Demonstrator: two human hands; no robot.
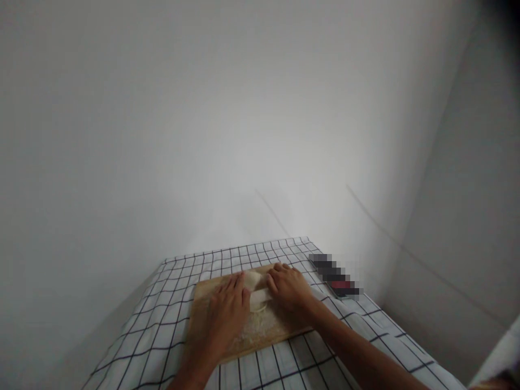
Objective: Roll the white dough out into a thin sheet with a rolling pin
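The rolling pin lay crosswise between the two hands, its long axis running from left to right with the right end a little farther from the person, over the middle of the wooden board. The pale dough showed mostly on the far side of the pin, with a thin curved edge on the near side, so the pin seemed to cross over it. Neither hand was clearly nearer: the left hand covered the pin's left end and the right hand its right end, leaving only a short stretch bare in the middle. The left fingers were nearly straight, close together and pointing away from the person; the right fingers were more bent, angled forward and leftward. Both hands seemed to rest on the pin from above, but whether the fingers wrapped round it or merely pressed down could not be told, since the undersides were hidden. Loose flour whitened the near part of the board, which sat on a checked cloth. A pixelated object, too obscured to identify, lay beyond the board to the right.
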